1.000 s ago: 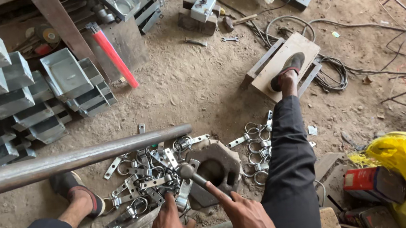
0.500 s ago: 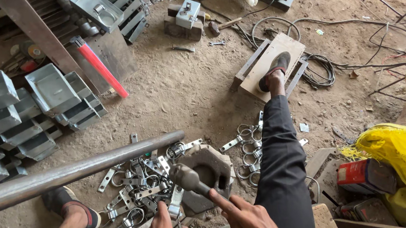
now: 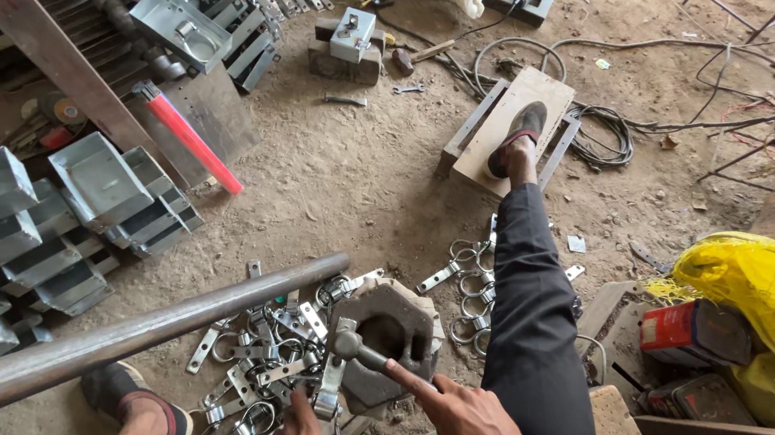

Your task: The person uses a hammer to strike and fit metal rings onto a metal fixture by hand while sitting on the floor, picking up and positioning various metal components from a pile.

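Crowded ahead by metal clamps (image 3: 268,355) and octagonal block (image 3: 390,328); steel pipe (image 3: 131,335) bars left side; open dirt floor (image 3: 346,183) beyond.

Soft, even daylight lit the scene, brightest at the upper right, where the dirt floor (image 3: 384,179) looked washed out. Shadows were faint and short. The galvanised boxes (image 3: 96,181) showed mild glare. Focus was sharp throughout, but wide-angle distortion bowed the steel pipe (image 3: 131,335) and stretched the edges.
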